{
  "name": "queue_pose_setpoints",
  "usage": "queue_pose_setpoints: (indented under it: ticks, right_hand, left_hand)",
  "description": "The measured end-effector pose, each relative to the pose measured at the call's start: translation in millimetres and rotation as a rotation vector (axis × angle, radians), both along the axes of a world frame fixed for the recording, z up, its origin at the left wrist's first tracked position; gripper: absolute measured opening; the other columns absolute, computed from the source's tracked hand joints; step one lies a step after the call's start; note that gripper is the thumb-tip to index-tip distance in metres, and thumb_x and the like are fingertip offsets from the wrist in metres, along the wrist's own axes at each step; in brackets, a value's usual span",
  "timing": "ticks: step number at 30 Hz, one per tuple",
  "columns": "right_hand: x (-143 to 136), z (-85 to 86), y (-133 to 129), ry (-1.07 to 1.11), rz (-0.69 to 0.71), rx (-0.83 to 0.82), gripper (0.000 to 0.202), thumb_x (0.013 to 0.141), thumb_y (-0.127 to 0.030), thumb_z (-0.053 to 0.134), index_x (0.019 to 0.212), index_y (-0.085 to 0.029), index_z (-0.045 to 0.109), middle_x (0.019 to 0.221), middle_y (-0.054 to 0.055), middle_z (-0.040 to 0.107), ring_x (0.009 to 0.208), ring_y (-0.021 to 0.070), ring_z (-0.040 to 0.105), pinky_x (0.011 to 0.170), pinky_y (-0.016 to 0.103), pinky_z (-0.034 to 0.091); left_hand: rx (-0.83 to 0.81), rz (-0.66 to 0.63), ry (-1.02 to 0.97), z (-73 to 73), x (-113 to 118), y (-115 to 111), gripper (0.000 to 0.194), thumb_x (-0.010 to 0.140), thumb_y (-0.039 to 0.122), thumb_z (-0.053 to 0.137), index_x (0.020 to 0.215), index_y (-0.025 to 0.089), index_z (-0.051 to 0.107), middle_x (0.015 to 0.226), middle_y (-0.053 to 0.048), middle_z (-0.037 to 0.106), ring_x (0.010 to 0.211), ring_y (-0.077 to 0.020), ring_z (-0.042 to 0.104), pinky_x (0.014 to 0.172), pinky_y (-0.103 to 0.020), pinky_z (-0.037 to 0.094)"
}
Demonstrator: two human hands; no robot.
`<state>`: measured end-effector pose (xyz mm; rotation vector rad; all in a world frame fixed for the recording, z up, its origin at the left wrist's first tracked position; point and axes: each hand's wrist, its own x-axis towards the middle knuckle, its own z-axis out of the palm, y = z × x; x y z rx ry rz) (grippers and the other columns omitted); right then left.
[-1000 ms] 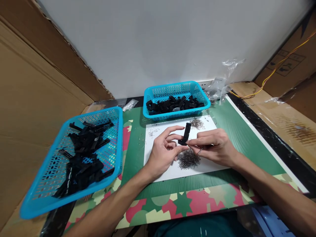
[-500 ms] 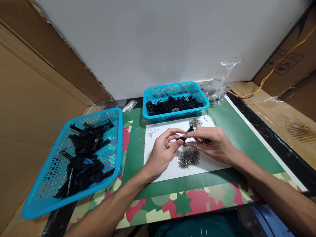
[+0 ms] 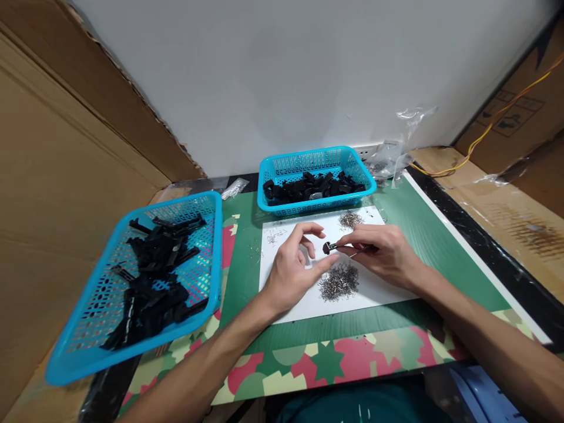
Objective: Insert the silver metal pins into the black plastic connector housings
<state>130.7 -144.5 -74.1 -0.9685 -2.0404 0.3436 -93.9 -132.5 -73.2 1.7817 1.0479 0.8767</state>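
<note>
A small black plastic part [image 3: 328,247] is pinched in the fingers of my right hand [image 3: 383,249], its dark end pointing left. A thin metal tool, perhaps tweezers [image 3: 359,251], also shows at these fingers; its exact kind is hard to make out. My left hand [image 3: 293,267] is spread beside the part, thumb and fingers apart, holding nothing. Just below both hands lies a pile of small bent metal pieces [image 3: 339,282] on a white sheet [image 3: 291,311]. Behind the right hand sits a smaller pile of similar metal pieces [image 3: 351,220].
A large blue basket [image 3: 215,247] with black plastic parts stands at the left. Another blue basket [image 3: 317,207] with black parts sits at the back. Plastic bags [image 3: 385,157] lie behind it. Cardboard [image 3: 66,147] walls the left side; a yellow cable [image 3: 473,144] hangs at the right.
My left fingers have opened and come off the black part. The right hand now holds it alone, turned to point left.
</note>
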Motion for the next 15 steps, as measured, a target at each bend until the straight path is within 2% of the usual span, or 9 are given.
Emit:
queue_pose_setpoints:
  ticks: [2,5,9,12,15]
  right_hand:
    - [1,-1.2,1,-0.016,0.007,-0.023,0.014,0.098,-0.016,0.067,0.090,-0.018,0.078,0.067,-0.002,0.062,0.056,0.0088,0.050,0.053,0.023,0.037]
    - [4,-2.1,2,-0.035,0.024,-0.098,0.013,0.097,-0.015,0.067,0.092,-0.017,0.078,0.068,-0.002,0.062,0.057,0.0090,0.052,0.055,0.023,0.038]
    - [6,-1.5,1,-0.092,0.041,-0.198,0.014,0.093,-0.012,0.066,0.098,-0.018,0.078,0.074,0.000,0.063,0.063,0.0116,0.057,0.059,0.025,0.043]
    - [7,-2.7,1,-0.117,0.069,-0.172,0.026,0.095,-0.009,0.059,0.111,-0.018,0.077,0.091,0.005,0.068,0.077,0.0163,0.065,0.068,0.029,0.051]
    - [7,-5.1,3,-0.130,0.075,-0.079,0.031,0.102,-0.011,0.053,0.123,-0.021,0.074,0.107,0.011,0.070,0.092,0.0208,0.069,0.078,0.036,0.058]
  left_hand:
    - [0.110,0.037,0.111,-0.9,-1,2,0.032,0.091,0.037,0.078,0.116,0.022,0.065,0.115,-0.004,0.070,0.075,-0.0118,0.057,0.063,-0.024,0.044]
    - [0.204,0.016,0.215,-3.1,-3,3,0.017,0.096,0.033,0.073,0.108,0.021,0.070,0.101,-0.002,0.073,0.070,-0.0122,0.057,0.064,-0.026,0.045]
    - [0.285,0.001,0.296,-6.5,-4,2,0.015,0.096,0.032,0.072,0.105,0.021,0.072,0.099,-0.003,0.074,0.069,-0.0134,0.058,0.065,-0.028,0.046]
    - [0.314,0.028,0.352,-9.5,-4,1,0.015,0.095,0.032,0.073,0.106,0.021,0.073,0.099,-0.002,0.076,0.070,-0.0147,0.063,0.067,-0.029,0.047]
    - [0.340,0.042,0.404,-12.3,-3,0,0.015,0.094,0.030,0.074,0.107,0.023,0.072,0.100,-0.001,0.078,0.079,-0.0183,0.070,0.071,-0.030,0.050]
